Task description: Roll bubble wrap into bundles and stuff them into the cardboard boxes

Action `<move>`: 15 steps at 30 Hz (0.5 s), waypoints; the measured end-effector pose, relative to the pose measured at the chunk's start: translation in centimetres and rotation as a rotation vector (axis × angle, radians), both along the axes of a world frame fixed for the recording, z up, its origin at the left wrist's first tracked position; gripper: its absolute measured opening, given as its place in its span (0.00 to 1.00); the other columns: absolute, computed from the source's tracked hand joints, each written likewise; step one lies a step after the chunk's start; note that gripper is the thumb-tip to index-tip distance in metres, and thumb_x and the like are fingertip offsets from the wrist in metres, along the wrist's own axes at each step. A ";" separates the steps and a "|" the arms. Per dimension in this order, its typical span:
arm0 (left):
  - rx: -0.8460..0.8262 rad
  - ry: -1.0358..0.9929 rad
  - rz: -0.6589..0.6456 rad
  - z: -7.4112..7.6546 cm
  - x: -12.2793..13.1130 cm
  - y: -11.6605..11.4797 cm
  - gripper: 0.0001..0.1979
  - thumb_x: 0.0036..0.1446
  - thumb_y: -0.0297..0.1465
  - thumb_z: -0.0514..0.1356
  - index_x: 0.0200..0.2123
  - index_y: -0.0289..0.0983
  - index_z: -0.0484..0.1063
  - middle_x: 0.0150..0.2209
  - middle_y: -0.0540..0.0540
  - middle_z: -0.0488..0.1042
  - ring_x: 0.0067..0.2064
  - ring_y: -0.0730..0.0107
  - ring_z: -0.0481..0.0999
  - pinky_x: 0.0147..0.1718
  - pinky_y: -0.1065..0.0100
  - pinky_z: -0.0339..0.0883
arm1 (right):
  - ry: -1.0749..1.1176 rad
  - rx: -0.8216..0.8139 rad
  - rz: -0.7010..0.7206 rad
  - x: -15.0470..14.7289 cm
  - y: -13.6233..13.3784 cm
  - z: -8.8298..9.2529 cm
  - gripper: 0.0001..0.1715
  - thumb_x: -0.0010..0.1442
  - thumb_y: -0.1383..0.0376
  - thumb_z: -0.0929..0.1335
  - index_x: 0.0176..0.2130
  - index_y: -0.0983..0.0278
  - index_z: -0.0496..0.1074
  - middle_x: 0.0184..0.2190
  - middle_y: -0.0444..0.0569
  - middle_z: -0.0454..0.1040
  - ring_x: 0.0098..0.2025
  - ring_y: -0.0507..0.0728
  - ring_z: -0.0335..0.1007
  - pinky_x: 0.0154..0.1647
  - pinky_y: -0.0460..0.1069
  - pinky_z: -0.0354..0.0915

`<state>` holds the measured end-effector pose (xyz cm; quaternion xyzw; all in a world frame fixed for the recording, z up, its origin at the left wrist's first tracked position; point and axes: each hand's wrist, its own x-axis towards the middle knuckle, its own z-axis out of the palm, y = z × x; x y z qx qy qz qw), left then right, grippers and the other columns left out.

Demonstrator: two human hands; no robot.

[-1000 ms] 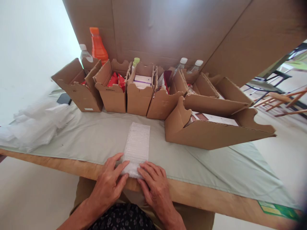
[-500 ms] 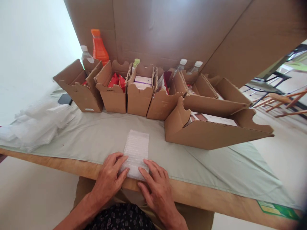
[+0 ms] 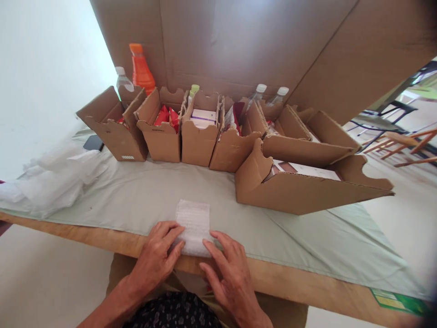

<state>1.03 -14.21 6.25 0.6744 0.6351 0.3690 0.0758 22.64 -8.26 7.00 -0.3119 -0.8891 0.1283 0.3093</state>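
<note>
Bubble wrap (image 3: 193, 221) lies at the near edge of the bench (image 3: 280, 275), its near end apparently folded over and its far portion flat and unfolded, while the left hand (image 3: 160, 250) and right hand (image 3: 229, 269) touch opposite sides, fingers loosely spread.

Covered and cropped.
White wrap (image 3: 193, 223): left edge partly under left hand (image 3: 160, 250). Orange bottle (image 3: 142, 70): base behind boxes (image 3: 160, 145). Plastic heap (image 3: 58, 180): cut off left.
</note>
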 end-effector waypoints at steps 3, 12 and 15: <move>0.035 0.027 0.025 0.0 -0.1 -0.2 0.15 0.66 0.28 0.56 0.55 0.39 0.73 0.55 0.36 0.74 0.56 0.55 0.75 0.53 0.54 0.73 | -0.057 0.014 0.043 -0.5 0.7 0.0 0.18 0.67 0.73 0.62 0.54 0.61 0.71 0.54 0.56 0.75 0.54 0.65 0.69 0.50 0.62 0.66; -0.061 -0.072 -0.066 0.5 0.1 -1.6 0.13 0.67 0.28 0.57 0.53 0.41 0.72 0.45 0.44 0.78 0.48 0.61 0.76 0.48 0.60 0.73 | 0.031 -0.153 0.049 0.8 0.1 0.5 0.18 0.70 0.66 0.65 0.59 0.62 0.68 0.54 0.55 0.74 0.53 0.62 0.69 0.52 0.58 0.67; -0.046 -0.043 0.029 -0.1 0.1 -0.3 0.13 0.67 0.31 0.57 0.52 0.40 0.74 0.45 0.41 0.78 0.48 0.56 0.76 0.48 0.54 0.73 | -0.042 -0.053 0.040 0.2 -0.3 0.1 0.23 0.67 0.66 0.67 0.60 0.62 0.67 0.61 0.59 0.68 0.58 0.67 0.66 0.54 0.62 0.66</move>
